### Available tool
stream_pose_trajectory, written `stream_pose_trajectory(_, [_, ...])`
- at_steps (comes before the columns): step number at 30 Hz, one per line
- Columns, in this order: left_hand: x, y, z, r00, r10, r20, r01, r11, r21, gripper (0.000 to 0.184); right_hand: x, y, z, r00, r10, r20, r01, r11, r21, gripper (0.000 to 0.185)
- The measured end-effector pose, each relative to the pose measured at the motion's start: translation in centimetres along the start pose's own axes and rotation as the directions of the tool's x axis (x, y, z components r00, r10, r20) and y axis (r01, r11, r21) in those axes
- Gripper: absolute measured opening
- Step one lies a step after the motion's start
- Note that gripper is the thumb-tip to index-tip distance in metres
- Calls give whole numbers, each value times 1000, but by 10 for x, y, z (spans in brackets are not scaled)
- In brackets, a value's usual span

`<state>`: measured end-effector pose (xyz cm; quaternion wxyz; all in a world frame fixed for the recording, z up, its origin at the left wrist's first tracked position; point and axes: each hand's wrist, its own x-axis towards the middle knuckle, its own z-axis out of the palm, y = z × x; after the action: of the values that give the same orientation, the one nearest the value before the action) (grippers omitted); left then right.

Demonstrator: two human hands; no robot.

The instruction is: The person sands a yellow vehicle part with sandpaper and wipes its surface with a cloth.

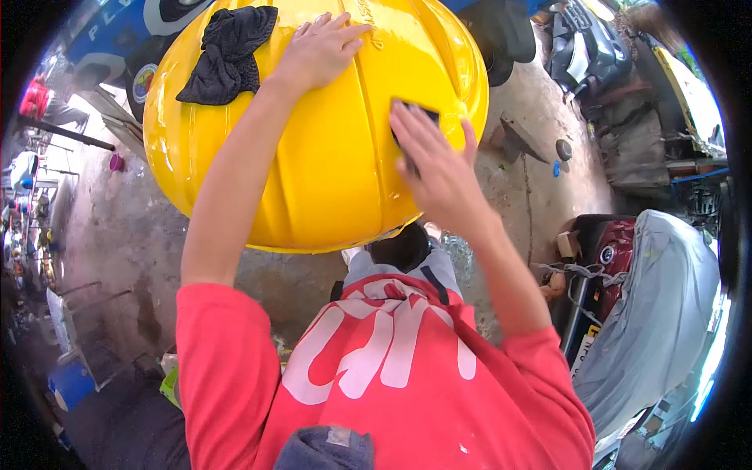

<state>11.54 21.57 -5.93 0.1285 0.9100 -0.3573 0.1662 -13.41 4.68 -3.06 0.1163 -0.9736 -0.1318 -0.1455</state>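
Note:
A glossy yellow car hood [329, 172] with raised ridges fills the upper middle of the view, in front of my body. My left hand [317, 53] lies flat on its far part, fingers stretched out and holding nothing. Under the fingers of my right hand [439, 160] is a dark flat pad [427, 113], pressed against the right side of the hood; most of it is covered, and the hand is slightly blurred. A crumpled black cloth [227, 59] rests on the hood to the left of my left hand.
A blue vehicle [102, 39] stands behind the hood at upper left. On the right are a car under a grey cover [666, 305] and a dark bumper part [587, 47]. A metal plate [521, 141] and a small blue object [557, 168] lie on the concrete floor [110, 219].

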Motion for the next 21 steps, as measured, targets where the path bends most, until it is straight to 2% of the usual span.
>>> stream_pose_trajectory(3, [-1,-1,0,1000,9,25,-8,999,-35,44,74,20,29,997,-36,-72,37,999,15,48])
stream_pose_trajectory(8, [-1,-2,1,998,-48,31,50,996,-72,48,18,-2,6,999,-39,21,39,999,-7,53])
stream_pose_trajectory(10, [-2,-1,2,999,-43,-15,42,999,-9,47,5,-6,2,999,0,46,-1,1000,17,53])
stream_pose_trajectory(11, [-4,-1,2,999,-35,-5,35,999,-7,47,25,-1,13,997,-43,-62,41,998,-47,55])
stream_pose_trajectory(14, [-1,-5,1,999,-40,37,41,999,-28,50,81,5,26,998,54,10,-54,998,19,54])
stream_pose_trajectory(16, [0,-5,-1,997,-52,64,55,997,-46,51,52,-5,27,998,59,-25,-60,998,-34,53])
stream_pose_trajectory(18, [0,-4,-2,997,-42,61,44,998,-36,50,-9,-29,6,997,80,-24,-77,994,81,52])
stream_pose_trajectory(21, [1,-2,-3,997,-39,61,39,999,-6,50,-47,-28,0,993,116,-36,-114,992,56,53])
